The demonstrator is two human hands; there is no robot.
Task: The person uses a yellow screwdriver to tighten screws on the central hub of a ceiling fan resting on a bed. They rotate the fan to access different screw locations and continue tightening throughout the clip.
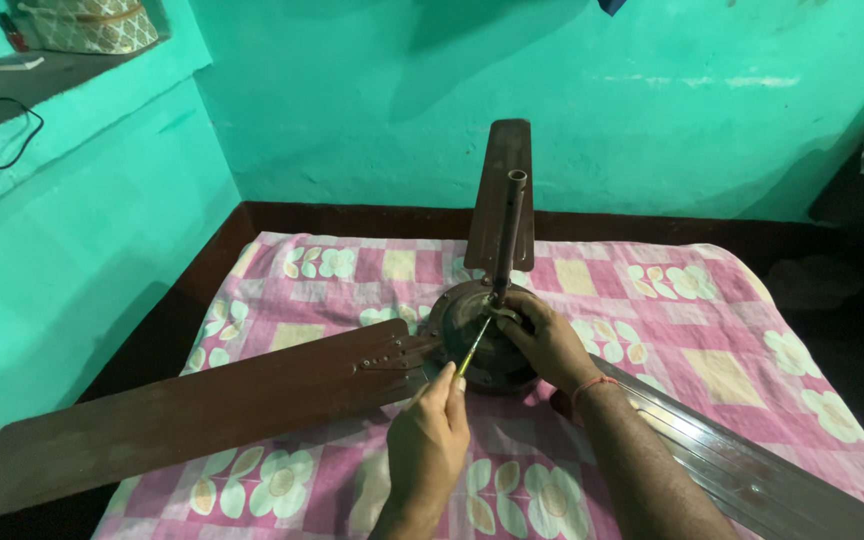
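The left hand [430, 432] is closed tight around a thin screwdriver [471, 349], whose tip touches the middle of the brown fan [479, 340]. The right hand [549, 338] curls over the round fan middle, beside the upright rod [508, 235]. The fan lies on a pink flowery cloth [672, 320], with long blades [182, 415] sticking out.

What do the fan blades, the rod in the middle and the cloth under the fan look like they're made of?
Fan blades: probably painted sheet metal, brown; the near right one has a dull sheen and pressed ridges, the left one looks dusty.
Rod: a hollow metal tube by its open top end, dark brown.
Cloth: soft woven fabric, matte, pink checks with flower print, lightly wrinkled.
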